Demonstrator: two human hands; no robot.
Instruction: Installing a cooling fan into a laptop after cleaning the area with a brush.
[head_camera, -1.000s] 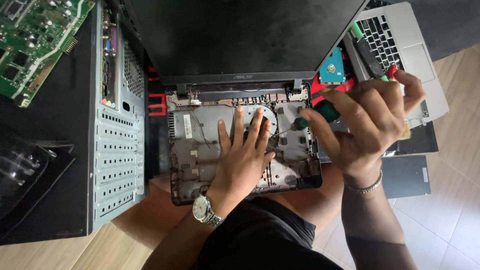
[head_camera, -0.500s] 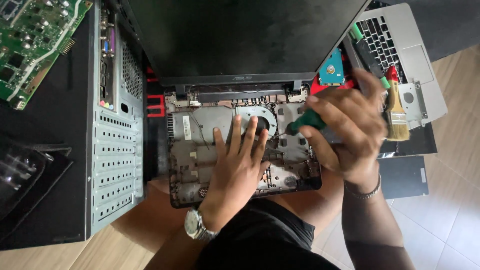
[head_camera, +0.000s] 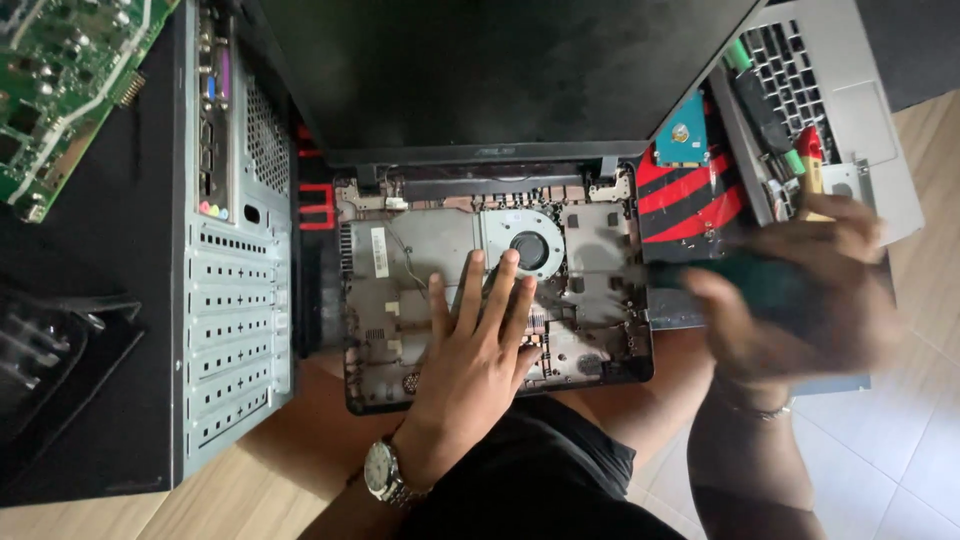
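My left hand (head_camera: 470, 350) lies flat, fingers (head_camera: 497, 300) spread, on the opened laptop base (head_camera: 590, 300), tips just below the round fan (head_camera: 530, 248); I judge it steadies the shell on my lap. My right hand (head_camera: 800, 300) is blurred, fingers curled around a dark green screwdriver handle (head_camera: 740, 280), held beside the base's right edge. A grey desktop case (head_camera: 240, 260) stands left, a silver laptop (head_camera: 830, 90) at upper right.
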